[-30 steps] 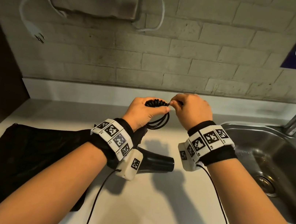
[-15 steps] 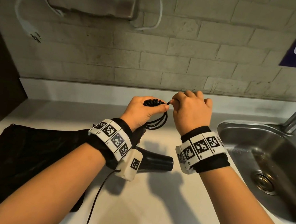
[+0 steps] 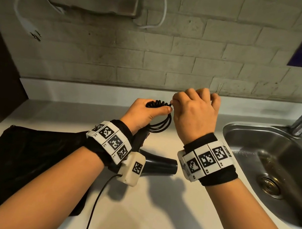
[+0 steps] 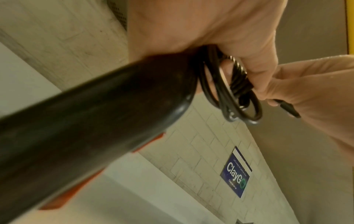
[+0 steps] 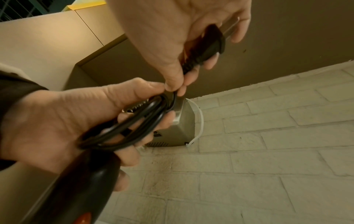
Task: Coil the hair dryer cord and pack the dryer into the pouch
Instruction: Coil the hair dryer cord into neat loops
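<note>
Both hands are raised together above the back of the desk, almost touching. The left hand has its fingers curled round the bundled loops of the cord and, as the wrist views suggest, round the end of the hair dryer's handle too; the loops hang below its thumb, with a stretch of tight spiral cord on top. The right hand sits just to the right of it, thumb and forefinger pinching the last free bit of cord right where it meets the bundle, while its other fingers are wrapped round the plug, whose metal prongs poke out past the fingertips. The hair dryer hangs down from the left hand, its barrel lying low over the middle of the desk with the nozzle pointing right, toward the sink. The pouch lies flat at the left edge of the desk, below and to the left of both hands, so the left hand, which carries the dryer, is the nearer one. The coiling looks nearly finished, with only the plug end left to tuck in. The dryer would then have to travel left and down to the pouch, whose opening cannot be made out here.
</note>
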The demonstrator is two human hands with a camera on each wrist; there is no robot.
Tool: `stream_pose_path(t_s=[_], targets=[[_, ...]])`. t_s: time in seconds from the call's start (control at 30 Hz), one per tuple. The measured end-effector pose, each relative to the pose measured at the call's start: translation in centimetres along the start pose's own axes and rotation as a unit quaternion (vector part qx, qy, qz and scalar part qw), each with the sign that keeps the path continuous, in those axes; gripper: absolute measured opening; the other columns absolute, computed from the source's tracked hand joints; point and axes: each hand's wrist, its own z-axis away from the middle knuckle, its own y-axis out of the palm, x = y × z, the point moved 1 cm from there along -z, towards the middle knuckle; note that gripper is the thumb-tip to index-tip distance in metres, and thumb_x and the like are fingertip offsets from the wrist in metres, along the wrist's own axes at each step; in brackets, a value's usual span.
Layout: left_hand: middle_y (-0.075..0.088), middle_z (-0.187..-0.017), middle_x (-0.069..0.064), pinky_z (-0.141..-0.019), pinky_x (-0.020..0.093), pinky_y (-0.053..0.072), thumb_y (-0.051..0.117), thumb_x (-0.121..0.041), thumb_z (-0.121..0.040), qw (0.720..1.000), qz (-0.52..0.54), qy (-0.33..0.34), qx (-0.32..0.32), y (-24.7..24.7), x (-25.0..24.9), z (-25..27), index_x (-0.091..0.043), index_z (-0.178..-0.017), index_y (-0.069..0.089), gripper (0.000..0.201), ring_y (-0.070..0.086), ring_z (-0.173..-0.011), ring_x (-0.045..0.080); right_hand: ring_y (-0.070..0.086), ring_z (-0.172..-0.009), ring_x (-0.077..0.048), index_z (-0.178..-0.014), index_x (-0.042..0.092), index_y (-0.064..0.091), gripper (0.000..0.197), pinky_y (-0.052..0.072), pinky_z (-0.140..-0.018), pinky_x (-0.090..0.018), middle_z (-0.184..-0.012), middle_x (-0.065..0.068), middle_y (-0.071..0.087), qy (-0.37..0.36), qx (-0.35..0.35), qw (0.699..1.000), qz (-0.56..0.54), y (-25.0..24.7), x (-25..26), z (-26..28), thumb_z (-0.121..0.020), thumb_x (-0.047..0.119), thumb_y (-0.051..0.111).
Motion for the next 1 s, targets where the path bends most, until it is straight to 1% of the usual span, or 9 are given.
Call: stream_pose_path(t_s=[0.13, 0.23, 0.3, 0.37, 0.53, 0.63, 0.77, 0.87, 1.0], targets=[[0.05, -0.035, -0.018, -0.04, 0.009, 0.035, 0.069, -0.025, -0.078, 1.0, 0.01, 0.004, -0.024, 0.2, 0.0, -0.2, -0.022, -0.064, 0.058, 0.018, 0.045, -0.034, -0.004, 0.05, -0.097, -0.03, -0.098, 0.017, 0.065, 0.031, 0.018, -0.087, -0.04, -0.096, -0.002, 0.069, 0.081, 0.131, 0.988, -0.022, -0.7, -0.4, 0.7, -0.091, 0.029, 0.038], [0.051, -0.035, -0.019, -0.04, 0.005, 0.033, 0.07, -0.022, -0.078, 1.0, 0.011, 0.004, -0.029, 0.2, 0.1, -0.5, -0.021, -0.065, 0.06, 0.016, 0.045, -0.035, -0.006, 0.05, -0.104, -0.029, -0.111, 0.018, 0.061, 0.03, 0.032, -0.09, -0.039, -0.11, -0.004, 0.065, 0.102, 0.208, 0.967, -0.106, -0.4, -1.2, 1.3, -0.091, 0.018, 0.039], [0.052, -0.036, -0.019, -0.041, 0.005, 0.033, 0.07, -0.022, -0.077, 1.0, 0.002, 0.006, -0.031, 0.3, 0.0, -0.6, -0.022, -0.065, 0.06, 0.016, 0.046, -0.036, -0.006, 0.058, -0.091, -0.023, -0.11, 0.012, 0.062, 0.029, 0.045, -0.079, -0.027, -0.109, -0.01, 0.066, 0.138, 0.253, 0.925, -0.249, -0.3, -1.8, 1.3, -0.09, 0.007, 0.041], [0.054, -0.042, -0.016, -0.048, 0.009, 0.036, 0.071, -0.023, -0.077, 0.999, -0.003, 0.01, -0.037, 0.3, 0.1, -0.7, -0.021, -0.067, 0.062, 0.013, 0.048, -0.042, -0.003, 0.057, -0.075, -0.016, -0.11, 0.008, 0.061, 0.026, 0.046, -0.059, -0.012, -0.106, -0.013, 0.066, 0.151, 0.305, 0.88, -0.332, -0.5, -2.2, 1.1, -0.09, 0.006, 0.045], [0.06, -0.068, -0.005, -0.064, 0.021, 0.043, 0.071, -0.024, -0.077, 0.998, -0.004, 0.023, -0.053, 0.3, 0.3, -0.9, -0.022, -0.072, 0.063, 0.009, 0.055, -0.067, 0.01, 0.059, -0.063, -0.008, -0.121, 0.007, 0.053, 0.033, 0.049, -0.051, -0.008, -0.092, 0.0, 0.06, 0.184, 0.388, 0.806, -0.408, -1.4, -2.4, 0.5, -0.089, 0.012, 0.054], [0.062, -0.073, -0.005, -0.063, 0.02, 0.044, 0.069, -0.024, -0.078, 0.998, 0.018, 0.023, -0.052, 0.3, 0.4, -0.9, -0.022, -0.079, 0.065, 0.005, 0.057, -0.069, 0.009, 0.058, -0.065, -0.009, -0.112, 0.001, 0.055, 0.027, 0.053, -0.051, -0.01, -0.079, 0.001, 0.053, 0.217, 0.378, 0.751, -0.496, -1.5, -1.9, 0.2, -0.085, 0.002, 0.056], [0.061, -0.074, -0.006, -0.057, 0.014, 0.044, 0.061, -0.027, -0.084, 0.998, 0.049, 0.017, -0.047, 0.1, 0.5, -0.7, -0.023, -0.085, 0.063, 0.004, 0.055, -0.065, 0.007, 0.058, -0.067, -0.014, -0.084, 0.009, 0.056, 0.017, 0.055, -0.051, -0.016, -0.076, -0.003, 0.048, 0.252, 0.284, 0.697, -0.608, -0.9, -0.5, 0.1, -0.082, -0.008, 0.055], [0.064, -0.077, 0.0, -0.065, 0.025, 0.047, 0.056, -0.026, -0.088, 0.994, 0.109, 0.0, -0.029, 0.0, 0.4, -0.4, -0.025, -0.082, 0.062, 0.008, 0.06, -0.074, 0.015, 0.06, -0.067, -0.015, -0.091, 0.005, 0.055, 0.021, 0.056, -0.051, -0.018, -0.077, -0.002, 0.052, 0.256, 0.2, 0.712, -0.622, 0.2, 0.6, 0.3, -0.079, -0.011, 0.058], [0.063, -0.076, 0.002, -0.055, 0.025, 0.046, 0.05, -0.03, -0.091, 0.992, 0.122, -0.005, -0.019, -0.2, 0.1, -0.1, -0.024, -0.086, 0.062, 0.015, 0.059, -0.066, 0.016, 0.06, -0.069, -0.019, -0.088, 0.015, 0.056, 0.03, 0.057, -0.056, -0.023, -0.075, 0.004, 0.056, 0.237, 0.131, 0.766, -0.583, 1.4, 1.2, 0.7, -0.074, -0.009, 0.064]])
